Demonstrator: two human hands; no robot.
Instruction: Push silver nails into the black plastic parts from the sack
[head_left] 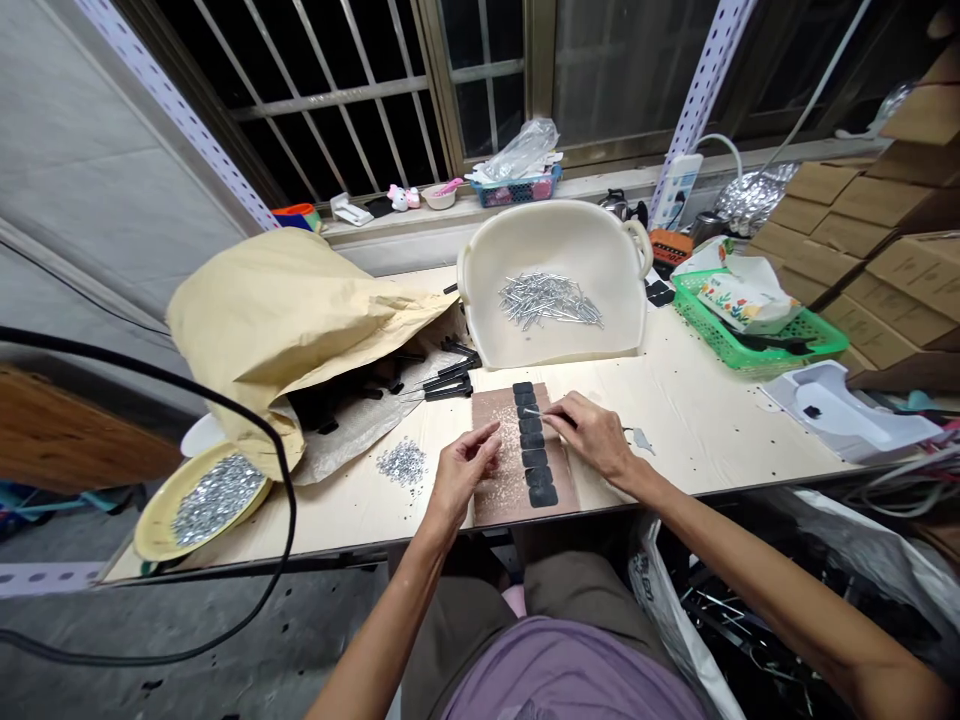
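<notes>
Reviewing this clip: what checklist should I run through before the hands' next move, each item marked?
1. Right hand grips the thin metal piece: ok.
2. Left hand empty: cannot tell; curled fingers could hide something small.
3. Black rounded pads lined up in one row on the flat brown board: ok.
4. Board free of debris: not ok; small pale specks are scattered beside the pads.
5. Long silvery metal pins inside the white plastic tub: ok.
6. Metal piece touching a pad: cannot tell; too small.
</notes>
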